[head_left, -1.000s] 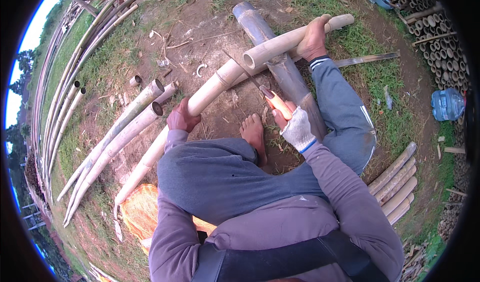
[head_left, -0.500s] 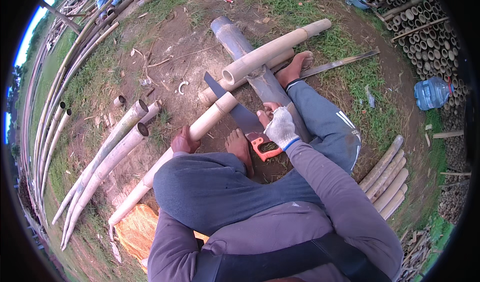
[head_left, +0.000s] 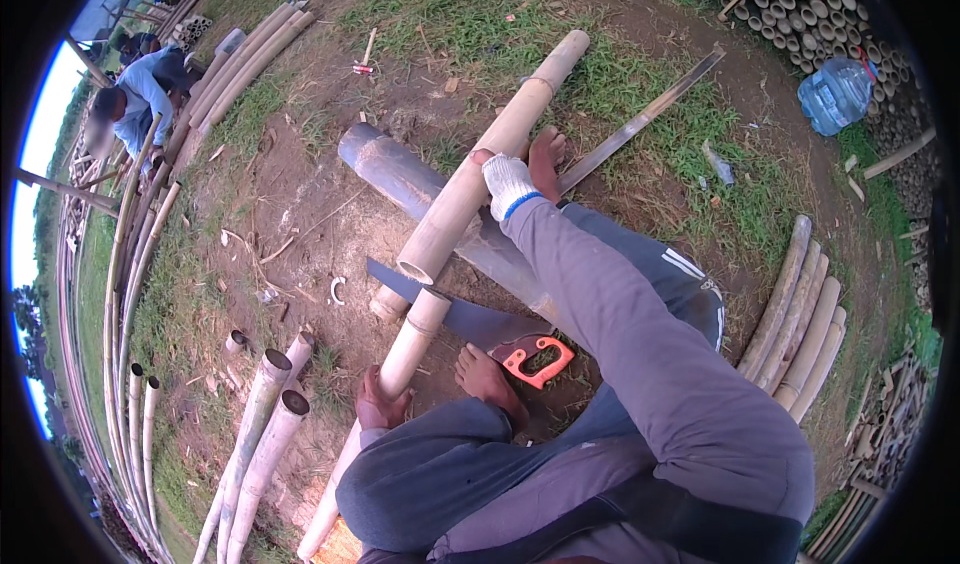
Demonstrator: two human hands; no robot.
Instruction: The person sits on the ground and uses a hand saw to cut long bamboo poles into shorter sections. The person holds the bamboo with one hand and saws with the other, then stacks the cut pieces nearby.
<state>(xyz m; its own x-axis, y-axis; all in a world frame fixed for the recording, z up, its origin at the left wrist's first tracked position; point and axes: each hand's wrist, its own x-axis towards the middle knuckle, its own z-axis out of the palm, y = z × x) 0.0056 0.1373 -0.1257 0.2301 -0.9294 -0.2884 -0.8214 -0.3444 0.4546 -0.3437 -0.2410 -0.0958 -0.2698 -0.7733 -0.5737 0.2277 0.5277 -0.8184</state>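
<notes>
My left hand (head_left: 382,401), bare, is wrapped round a long pale bamboo pole (head_left: 424,322) that runs under my left leg. My right hand (head_left: 508,181), in a white knit glove with a blue cuff, grips a cut bamboo piece (head_left: 535,92) farther out; its fingers are partly hidden. That piece rests across a thick greyish bamboo (head_left: 385,169). A handsaw (head_left: 475,322) with an orange handle lies loose beside the long pole's end, no hand on it. Another bamboo length (head_left: 388,304) shows partly beneath the cut piece.
Several bamboo poles (head_left: 255,414) stand out at the left, and cut lengths (head_left: 790,334) lie at the right. A flat split strip (head_left: 645,119) lies on the grass. There is a blue water jug (head_left: 838,96) by stacked bamboo. A co-worker in blue (head_left: 145,104) bends at the far left.
My right hand has left the saw's handle area and reached forward onto the cut bamboo piece. The left hand keeps its hold on the long pole. The view has shifted.
</notes>
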